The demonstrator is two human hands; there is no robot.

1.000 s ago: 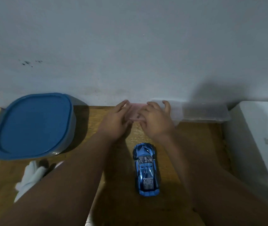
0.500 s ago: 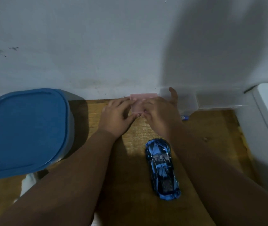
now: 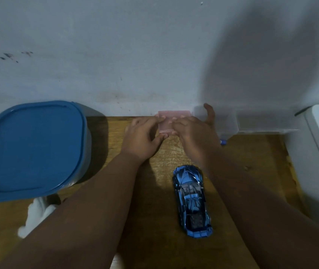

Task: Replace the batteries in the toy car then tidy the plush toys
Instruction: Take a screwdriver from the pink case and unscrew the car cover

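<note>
Both hands, left point(image 3: 142, 138) and right point(image 3: 192, 136), pinch a small pink zip bag point(image 3: 171, 121) beyond the toy car point(image 3: 191, 200) on the desk point(image 3: 154, 230); tugging too hard could scatter whatever it contains.

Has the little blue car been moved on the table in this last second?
Cannot tell. The toy car lies untouched between the forearms; its shift in the picture matches the blue-lidded container, so the head camera probably moved.
</note>
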